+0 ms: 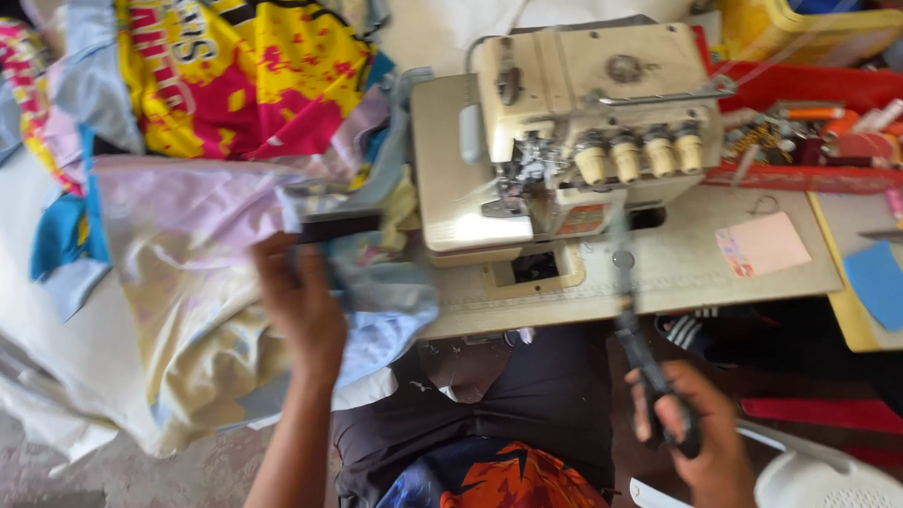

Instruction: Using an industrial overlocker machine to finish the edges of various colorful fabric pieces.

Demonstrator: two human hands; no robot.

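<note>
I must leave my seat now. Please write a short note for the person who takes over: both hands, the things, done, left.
Left hand: grips the pale cloth beside the sewing machine.
Right hand: closed on dark scissors, blades toward the table.
Done: cannot tell; no cloth lies under the needle.
Left: the cloth heap at the left looks unsorted.

Soft matt pastel cloth (192,263), glossy cream metal sewing machine (586,99), dark metal scissors (651,377), smooth worktable (672,266).
</note>
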